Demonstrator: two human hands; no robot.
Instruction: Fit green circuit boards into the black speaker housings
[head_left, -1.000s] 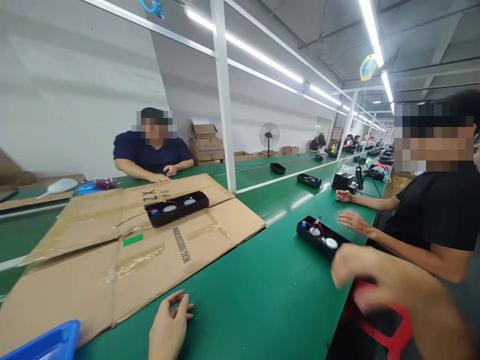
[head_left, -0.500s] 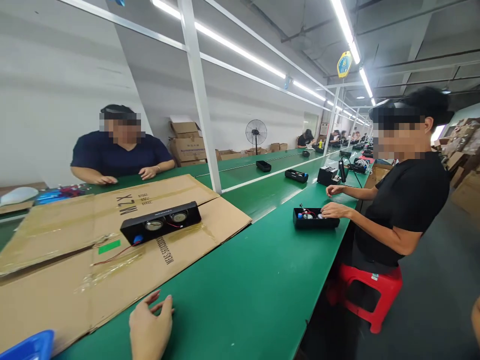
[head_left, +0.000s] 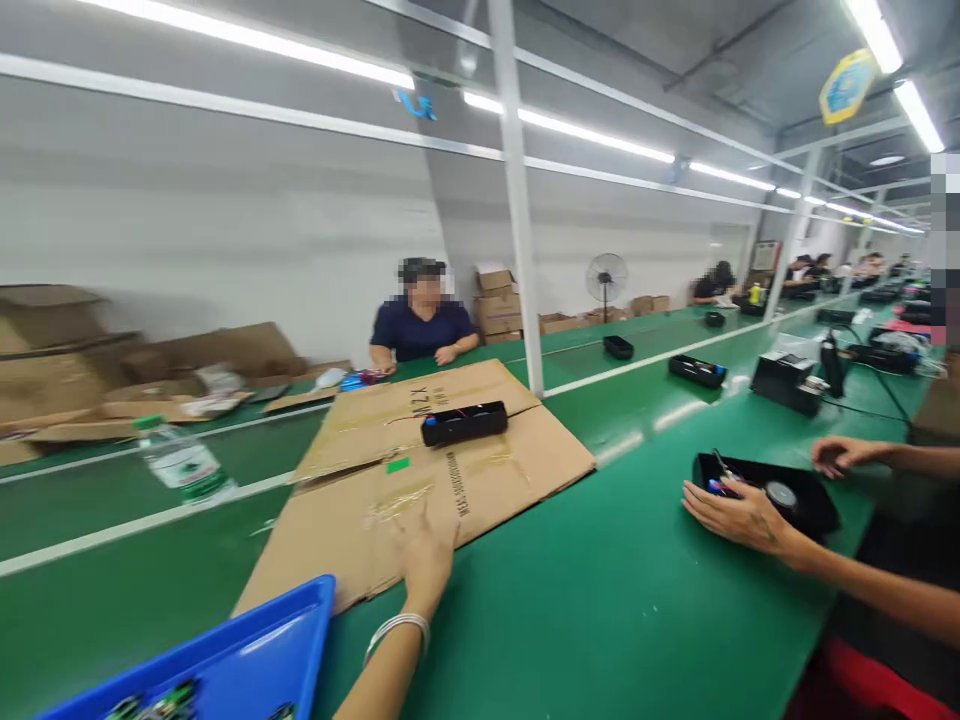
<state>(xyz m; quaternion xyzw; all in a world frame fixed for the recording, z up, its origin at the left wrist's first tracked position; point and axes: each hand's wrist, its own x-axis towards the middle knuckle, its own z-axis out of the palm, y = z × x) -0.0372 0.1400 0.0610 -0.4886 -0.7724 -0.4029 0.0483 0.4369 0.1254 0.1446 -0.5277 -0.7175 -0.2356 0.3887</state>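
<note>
Left grip (head_left: 429, 552) farther forward, black case (head_left: 466, 427) crosswise

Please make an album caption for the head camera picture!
Left hand over flattened cardboard, blue tray and black casing nearby.

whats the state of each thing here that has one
left hand: open, blurred, holding nothing visible
cardboard: lying flat
black case on cardboard: open
black case at right: open
blue tray: holding small green parts
bottle: cap on
fan: standing, spinning unclear
ceiling lights: lit
</note>
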